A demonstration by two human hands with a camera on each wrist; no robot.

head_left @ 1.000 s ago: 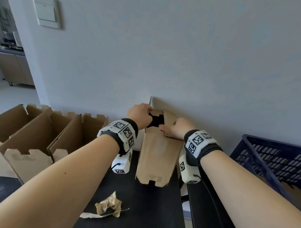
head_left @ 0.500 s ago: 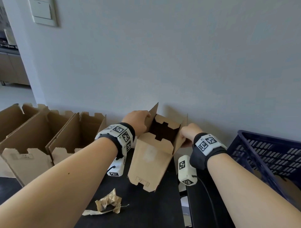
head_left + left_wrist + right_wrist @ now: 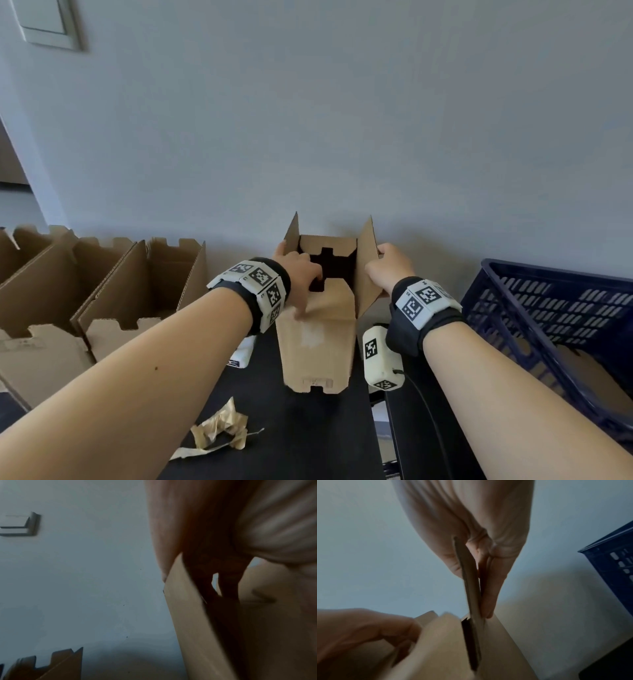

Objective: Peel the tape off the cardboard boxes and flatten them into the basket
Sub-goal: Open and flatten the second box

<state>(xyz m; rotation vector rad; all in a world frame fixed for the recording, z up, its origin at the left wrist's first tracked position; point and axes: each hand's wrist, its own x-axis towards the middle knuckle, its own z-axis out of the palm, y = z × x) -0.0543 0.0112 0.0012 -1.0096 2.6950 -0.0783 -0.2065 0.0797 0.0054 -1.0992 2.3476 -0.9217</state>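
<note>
With the left hand [image 3: 298, 270] gripping the cardboard box [image 3: 317, 337] wall and the right hand [image 3: 388, 269] pinching its opposite flap, push diagonally opposite corners together before moving it toward the basket [image 3: 534, 284].

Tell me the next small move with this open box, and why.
Probably press the two side walls together to collapse the box. The left hand grips its left wall and the right hand pinches its right flap, the flaps stand open, and the blue basket waits on the right.
</note>
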